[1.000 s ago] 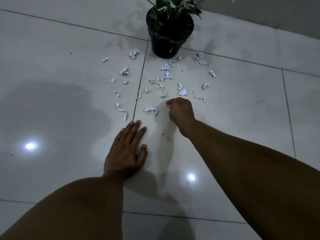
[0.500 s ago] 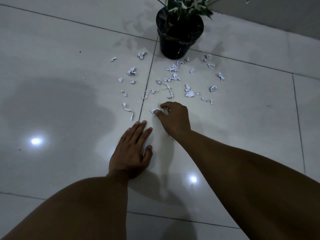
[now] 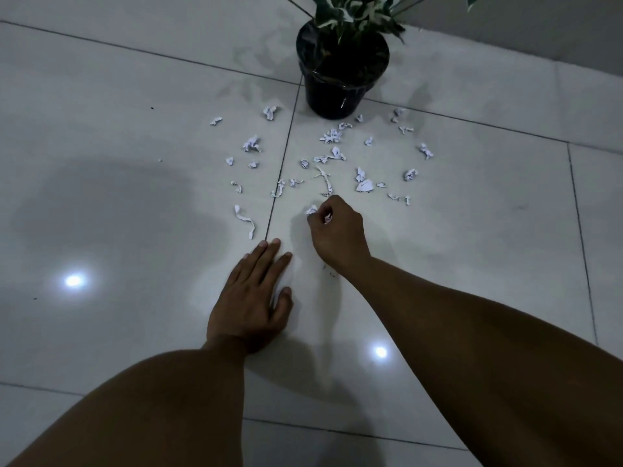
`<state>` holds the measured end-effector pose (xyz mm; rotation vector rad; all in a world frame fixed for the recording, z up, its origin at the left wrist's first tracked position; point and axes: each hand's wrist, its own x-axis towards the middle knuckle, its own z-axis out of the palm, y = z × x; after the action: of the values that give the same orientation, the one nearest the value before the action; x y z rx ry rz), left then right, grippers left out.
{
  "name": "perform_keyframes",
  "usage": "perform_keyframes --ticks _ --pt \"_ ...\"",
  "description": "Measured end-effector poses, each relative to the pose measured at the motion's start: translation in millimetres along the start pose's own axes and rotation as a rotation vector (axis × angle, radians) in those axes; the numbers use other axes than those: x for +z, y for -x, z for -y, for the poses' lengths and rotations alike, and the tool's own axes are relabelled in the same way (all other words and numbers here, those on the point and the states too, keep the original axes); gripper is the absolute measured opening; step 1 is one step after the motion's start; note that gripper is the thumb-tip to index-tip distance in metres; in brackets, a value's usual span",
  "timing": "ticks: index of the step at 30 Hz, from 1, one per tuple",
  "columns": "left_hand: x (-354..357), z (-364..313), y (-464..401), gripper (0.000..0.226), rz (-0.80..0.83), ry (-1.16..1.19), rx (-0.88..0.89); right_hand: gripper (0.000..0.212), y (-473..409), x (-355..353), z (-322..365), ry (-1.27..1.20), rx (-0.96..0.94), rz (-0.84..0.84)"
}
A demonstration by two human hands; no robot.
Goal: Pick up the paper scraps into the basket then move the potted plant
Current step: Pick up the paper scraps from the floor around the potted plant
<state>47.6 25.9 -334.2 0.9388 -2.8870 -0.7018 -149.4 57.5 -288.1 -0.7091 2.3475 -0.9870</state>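
Observation:
Several white paper scraps (image 3: 332, 135) lie scattered on the pale tiled floor in front of a black potted plant (image 3: 341, 74) with green and white leaves. My right hand (image 3: 338, 232) is at the near edge of the scatter, fingers curled around a crumpled paper scrap (image 3: 312, 209) whose white bits show between them. A long curled strip (image 3: 245, 220) lies to its left. My left hand (image 3: 253, 296) rests flat on the floor, fingers spread, holding nothing. No basket is in view.
The glossy tile floor (image 3: 135, 197) shows dark grout lines and two bright light reflections. A grey wall (image 3: 539, 32) rises behind the plant at the top right. My shadow darkens the floor on the left.
My right hand moved left to the scrap near the grout line and closed on it, lifting it slightly. My left hand stayed flat on the floor.

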Motion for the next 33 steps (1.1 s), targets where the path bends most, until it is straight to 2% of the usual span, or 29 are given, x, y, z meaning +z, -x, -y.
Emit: perform_keyframes --ticks 5,9,12,14,17,19,22,25,27,30,33 --pt "0 0 0 0.064 -0.013 0.013 0.005 0.005 -2 -12 -4 -0.07 0.045 -0.008" --pt "1 1 0 0.064 -0.029 0.019 0.015 0.035 -4 -17 1 -0.201 0.198 0.005" --pt "1 1 1 0.064 -0.029 0.02 0.019 0.027 -8 -19 2 -0.259 0.333 0.022" --pt "1 1 1 0.064 -0.025 0.018 0.017 0.029 -8 -18 2 -0.258 0.328 0.048" --pt "1 1 0 0.064 -0.022 0.015 0.018 0.049 -8 -14 -2 -0.231 0.296 0.029" --pt "1 1 0 0.064 -0.022 0.017 0.018 0.054 -8 -10 -4 -0.191 0.264 0.014" --pt "2 1 1 0.064 -0.025 0.01 0.023 0.05 -9 -7 -6 -0.173 0.267 0.018" --pt "2 1 1 0.063 -0.032 0.006 0.025 0.035 -11 -6 -9 -0.204 0.298 0.044" --pt "1 1 0 0.063 -0.037 0.011 0.027 0.024 -10 -10 -7 -0.339 0.359 0.043" --pt "1 1 1 0.063 -0.036 0.015 0.027 0.029 -10 -20 3 -0.633 0.492 0.038" --pt "1 1 1 0.064 -0.032 0.016 0.028 0.019 -8 -24 10 -0.784 0.548 0.072"
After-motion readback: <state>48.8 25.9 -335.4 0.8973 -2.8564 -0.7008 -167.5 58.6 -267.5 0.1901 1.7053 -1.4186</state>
